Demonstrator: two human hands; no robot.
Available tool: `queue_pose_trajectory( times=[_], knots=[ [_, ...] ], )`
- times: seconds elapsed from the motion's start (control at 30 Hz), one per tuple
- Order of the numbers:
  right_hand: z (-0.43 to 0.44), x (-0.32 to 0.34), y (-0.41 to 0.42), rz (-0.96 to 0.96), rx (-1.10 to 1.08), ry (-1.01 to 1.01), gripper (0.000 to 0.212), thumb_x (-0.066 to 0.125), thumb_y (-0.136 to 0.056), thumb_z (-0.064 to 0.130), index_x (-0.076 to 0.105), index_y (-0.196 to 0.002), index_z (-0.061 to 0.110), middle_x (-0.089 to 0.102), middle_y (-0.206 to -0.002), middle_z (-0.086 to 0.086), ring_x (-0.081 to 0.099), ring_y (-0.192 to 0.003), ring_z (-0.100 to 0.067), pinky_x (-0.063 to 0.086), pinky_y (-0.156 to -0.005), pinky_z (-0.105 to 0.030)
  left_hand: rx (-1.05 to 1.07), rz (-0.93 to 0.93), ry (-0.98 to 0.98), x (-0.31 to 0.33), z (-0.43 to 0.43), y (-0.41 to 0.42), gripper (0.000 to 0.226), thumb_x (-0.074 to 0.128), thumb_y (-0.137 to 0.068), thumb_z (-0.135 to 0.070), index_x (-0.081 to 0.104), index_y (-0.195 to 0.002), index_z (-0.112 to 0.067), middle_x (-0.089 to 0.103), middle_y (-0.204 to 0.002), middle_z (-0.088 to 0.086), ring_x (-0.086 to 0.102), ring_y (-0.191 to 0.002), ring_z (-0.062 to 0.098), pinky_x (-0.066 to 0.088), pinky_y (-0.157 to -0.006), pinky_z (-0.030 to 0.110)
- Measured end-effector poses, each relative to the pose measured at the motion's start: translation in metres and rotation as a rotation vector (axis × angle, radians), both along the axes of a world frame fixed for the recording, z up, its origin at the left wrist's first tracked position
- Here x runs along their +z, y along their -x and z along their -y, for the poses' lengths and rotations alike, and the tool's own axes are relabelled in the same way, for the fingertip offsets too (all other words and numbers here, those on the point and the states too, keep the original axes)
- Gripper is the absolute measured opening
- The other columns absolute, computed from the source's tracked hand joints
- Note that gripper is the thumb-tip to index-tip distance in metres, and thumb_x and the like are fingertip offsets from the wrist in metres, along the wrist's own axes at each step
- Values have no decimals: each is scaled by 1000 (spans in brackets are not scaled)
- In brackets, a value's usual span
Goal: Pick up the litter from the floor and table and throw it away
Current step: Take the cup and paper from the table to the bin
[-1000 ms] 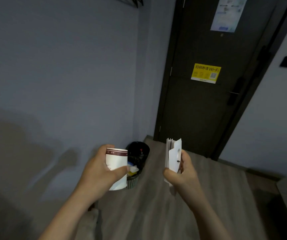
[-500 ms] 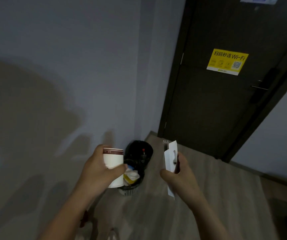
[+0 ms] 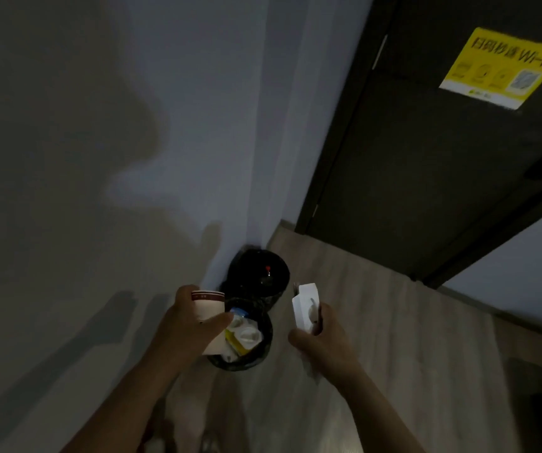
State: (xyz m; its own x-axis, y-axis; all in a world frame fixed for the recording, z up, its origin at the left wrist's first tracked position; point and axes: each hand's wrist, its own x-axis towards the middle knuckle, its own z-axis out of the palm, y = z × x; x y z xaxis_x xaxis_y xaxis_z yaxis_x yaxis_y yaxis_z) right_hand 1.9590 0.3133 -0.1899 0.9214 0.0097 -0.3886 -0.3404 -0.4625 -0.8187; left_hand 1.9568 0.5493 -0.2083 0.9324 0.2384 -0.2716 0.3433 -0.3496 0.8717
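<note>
Gripping one paper cup point(image 3: 209, 310) and one white carton point(image 3: 304, 305) above two bins point(image 3: 267, 325).

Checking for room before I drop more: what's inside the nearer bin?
The nearer bin holds a white round lid, a yellow packet and a blue-topped item. The paper cup in the left hand hides its left side; anything underneath is covered.

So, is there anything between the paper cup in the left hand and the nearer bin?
Nothing visible. The left hand holds the paper cup by the left rim of the nearer bin; it shows no lid, only litter inside.
</note>
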Motion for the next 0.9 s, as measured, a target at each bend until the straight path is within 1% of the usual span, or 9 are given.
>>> queue_pose_trajectory(
  times=[0.07,0.13,0.23,0.4,0.47,0.57,0.63,0.77,0.9],
  knots=[
    [-2,-20,-23,-57,16,37,49,74,-75,25,42,-112,24,57,-103,-2,62,-92,-20,54,-70,-32,-11,-61,-6,-22,-2,-23,65,82,-68,-40,35,-113,-29,48,-93,-16,49,-80,-2,40,-58,20],
    [-3,-42,-49,-112,41,50,47,74,-76,26,41,-109,24,57,-103,-3,62,-91,-20,54,-71,-31,-15,-116,-23,-46,-3,-43,66,82,-67,-43,37,-113,-28,48,-93,-17,50,-80,-1,40,-57,21],
    [-5,-83,-88,-253,66,35,49,72,-79,25,36,-112,22,56,-110,-7,61,-98,-25,55,-76,-35,4,-252,-48,-90,-1,-70,65,82,-67,-39,39,-113,-25,52,-99,-6,52,-80,7,42,-58,25],
    [-5,-170,-144,-442,101,35,57,71,-82,24,41,-127,8,53,-110,-6,54,-94,-17,42,-60,-18,69,-453,-54,-165,9,-106,73,83,-68,-33,42,-125,-12,55,-119,8,54,-99,23,45,-79,33],
    [-4,-209,-164,-502,103,10,62,72,-82,22,39,-132,8,52,-116,-6,54,-100,-18,49,-70,-22,73,-497,-55,-198,12,-120,72,83,-69,-29,43,-126,-9,55,-123,12,55,-108,29,46,-87,36],
    [-4,-270,-190,-585,116,-33,70,72,-80,15,35,-140,9,50,-130,-10,53,-114,-26,51,-93,-43,52,-567,-43,-249,13,-141,67,82,-70,-27,44,-123,-10,57,-119,12,56,-105,28,48,-88,37],
    [-7,-313,-204,-608,169,-29,69,71,-80,10,36,-140,10,51,-131,-13,53,-117,-30,49,-97,-48,31,-589,-80,-285,12,-154,71,82,-70,-28,43,-126,-10,55,-122,11,54,-109,28,47,-90,38],
    [-15,-399,-224,-657,257,-36,69,72,-79,9,39,-140,13,52,-133,-13,52,-122,-32,49,-89,-37,13,-606,-105,-363,11,-168,78,80,-73,-30,37,-135,-8,51,-131,13,50,-120,29,43,-99,44],
    [-29,-468,-238,-662,309,1,79,75,-80,20,33,-147,21,42,-144,-4,43,-130,-24,41,-96,-31,12,-652,-111,-433,8,-171,83,79,-74,-31,31,-138,-8,49,-134,11,49,-122,29,43,-99,41]
  ],
)
